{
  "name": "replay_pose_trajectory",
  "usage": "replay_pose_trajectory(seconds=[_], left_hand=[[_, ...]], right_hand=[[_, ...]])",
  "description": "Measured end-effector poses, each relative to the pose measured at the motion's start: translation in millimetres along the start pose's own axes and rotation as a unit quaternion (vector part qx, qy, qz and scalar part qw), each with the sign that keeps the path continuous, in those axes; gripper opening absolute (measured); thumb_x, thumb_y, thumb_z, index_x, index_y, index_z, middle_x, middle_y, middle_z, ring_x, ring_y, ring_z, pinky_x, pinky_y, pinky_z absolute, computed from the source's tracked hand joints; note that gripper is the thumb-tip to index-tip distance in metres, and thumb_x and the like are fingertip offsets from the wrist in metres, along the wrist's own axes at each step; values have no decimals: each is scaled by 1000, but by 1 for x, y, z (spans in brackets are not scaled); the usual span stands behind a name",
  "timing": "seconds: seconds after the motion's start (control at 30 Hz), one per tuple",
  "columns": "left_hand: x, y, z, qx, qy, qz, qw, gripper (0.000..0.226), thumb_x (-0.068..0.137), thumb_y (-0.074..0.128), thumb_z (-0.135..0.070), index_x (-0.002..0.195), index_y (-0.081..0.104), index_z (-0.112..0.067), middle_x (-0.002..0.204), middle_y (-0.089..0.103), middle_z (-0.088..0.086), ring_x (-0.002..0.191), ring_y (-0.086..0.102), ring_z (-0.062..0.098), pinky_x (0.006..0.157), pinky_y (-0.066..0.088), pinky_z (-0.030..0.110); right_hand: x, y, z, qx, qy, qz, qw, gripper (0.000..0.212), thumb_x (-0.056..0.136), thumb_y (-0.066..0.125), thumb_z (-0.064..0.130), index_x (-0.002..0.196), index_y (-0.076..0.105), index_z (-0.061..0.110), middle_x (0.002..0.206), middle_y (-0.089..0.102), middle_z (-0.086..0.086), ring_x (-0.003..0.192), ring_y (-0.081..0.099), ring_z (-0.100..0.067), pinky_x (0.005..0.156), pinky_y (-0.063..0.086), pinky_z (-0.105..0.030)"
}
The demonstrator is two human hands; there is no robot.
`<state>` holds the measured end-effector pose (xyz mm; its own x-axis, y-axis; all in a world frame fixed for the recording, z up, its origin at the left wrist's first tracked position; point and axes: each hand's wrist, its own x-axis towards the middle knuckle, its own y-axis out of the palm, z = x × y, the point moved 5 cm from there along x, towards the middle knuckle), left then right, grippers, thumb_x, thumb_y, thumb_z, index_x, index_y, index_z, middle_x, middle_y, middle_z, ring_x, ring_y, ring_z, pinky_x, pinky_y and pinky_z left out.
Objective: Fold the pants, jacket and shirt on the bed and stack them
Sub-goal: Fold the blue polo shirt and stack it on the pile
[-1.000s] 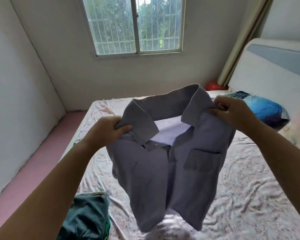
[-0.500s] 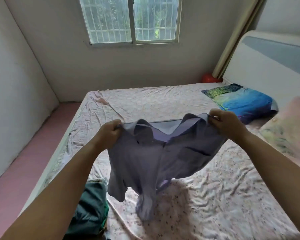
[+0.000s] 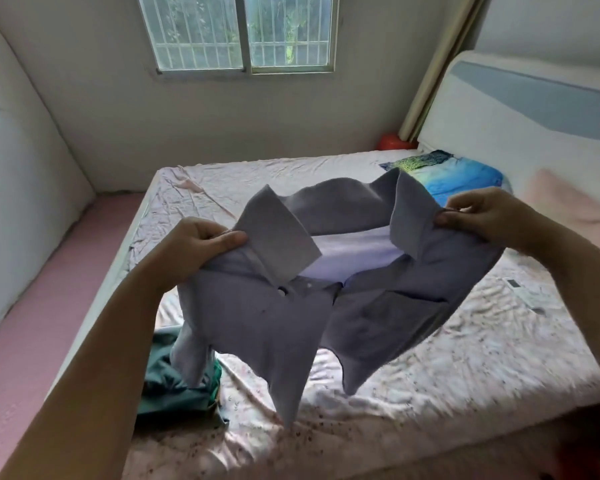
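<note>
One purple collared shirt (image 3: 291,317) is hanging open above the bed (image 3: 465,358), two grips clamping its shoulders: left hand (image 3: 191,252) on one, right hand (image 3: 482,216) on the other (one green garment (image 3: 174,386) is lying crumpled beneath).

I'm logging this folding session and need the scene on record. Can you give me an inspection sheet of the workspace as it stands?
Surface: bed with a wrinkled pink floral sheet.
Job's things: grey shirt held in the air over the bed, front open; green garment bunched at the near left edge.
Clutter: blue pillow and pink pillow by the headboard; small white flat object on the sheet.
Hands: left hand grips the shirt beside the collar; right hand pinches the other side.
Cables: nothing seen.
Surroundings: barred window, red object in the corner, pink floor.
</note>
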<state>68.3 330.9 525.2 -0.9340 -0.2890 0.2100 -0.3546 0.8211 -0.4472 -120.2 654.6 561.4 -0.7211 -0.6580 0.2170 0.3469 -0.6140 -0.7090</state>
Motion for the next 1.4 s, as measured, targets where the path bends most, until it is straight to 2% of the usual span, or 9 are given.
replay_pose_trajectory(seconds=[0.13, 0.23, 0.4, 0.63, 0.73, 0.87, 1.17, 1.27, 1.4], left_hand=[[-9, -3, -2, 59, 11, 23, 998, 78, 55, 65, -74, 52, 46, 2, 50, 33, 0, 49, 30, 6, 46, 27, 16], [-4, 0, 4, 96, 18, 20, 995, 71, 66, 68, -58, 51, 39, 5, 53, 29, 5, 50, 26, 9, 48, 24, 21], [25, 16, 51, 172, 3, 2, 985, 48, 83, 65, -23, 48, 38, -5, 47, 28, -3, 47, 28, 8, 47, 24, 19], [66, 88, 209, 229, -142, 26, 963, 47, 89, 59, -28, 50, 36, -15, 48, 37, 0, 49, 34, 10, 53, 26, 30], [74, 126, 278, 228, -229, 34, 946, 46, 91, 54, -31, 51, 37, -16, 51, 38, 0, 55, 39, 17, 55, 25, 34], [89, 165, 354, 235, -302, 48, 923, 44, 93, 50, -31, 54, 36, -18, 55, 40, -1, 63, 41, 21, 58, 23, 33], [142, 225, 514, 250, -300, 52, 919, 38, 95, 46, -25, 59, 35, -18, 58, 43, -1, 67, 45, 25, 57, 23, 33], [152, 234, 561, 232, -304, 25, 924, 25, 96, 46, -25, 75, 53, -12, 76, 60, 12, 79, 55, 32, 61, 29, 33], [194, 220, 593, 252, -256, -24, 933, 26, 95, 47, -24, 70, 45, -18, 85, 62, 22, 81, 57, 35, 62, 32, 36]], right_hand=[[-10, -7, 9, -10, 8, 6, 1000, 28, 79, 69, 14, 53, 58, 13, 45, 45, 9, 46, 37, -3, 46, 30, -8], [-1, -3, 7, -40, 10, 12, 999, 22, 78, 70, 17, 66, 62, -1, 58, 50, -9, 53, 38, -5, 49, 32, -10], [38, 31, -33, -77, 29, 40, 996, 24, 78, 70, 16, 66, 61, -1, 54, 48, -11, 47, 42, 1, 51, 33, -9], [108, 147, -176, -70, 102, 122, 985, 26, 83, 66, 16, 63, 53, 7, 40, 42, 5, 44, 38, -6, 47, 32, -15], [128, 207, -237, -85, 118, 156, 977, 26, 86, 63, 19, 63, 52, 13, 54, 45, 3, 59, 44, -18, 49, 29, -17], [151, 274, -305, -95, 160, 191, 964, 17, 89, 58, 18, 85, 62, 2, 77, 55, -10, 80, 53, -27, 61, 28, -30], [198, 398, -445, -138, 203, 175, 954, 14, 93, 49, 16, 92, 57, 4, 94, 62, -23, 88, 56, -36, 71, 43, -40], [215, 433, -476, -161, 191, 177, 952, 15, 94, 47, 18, 93, 56, 6, 98, 63, -23, 89, 57, -37, 69, 41, -39], [257, 454, -495, -198, 150, 152, 957, 15, 94, 46, 19, 97, 56, 8, 103, 62, -25, 90, 57, -39, 65, 35, -36]])
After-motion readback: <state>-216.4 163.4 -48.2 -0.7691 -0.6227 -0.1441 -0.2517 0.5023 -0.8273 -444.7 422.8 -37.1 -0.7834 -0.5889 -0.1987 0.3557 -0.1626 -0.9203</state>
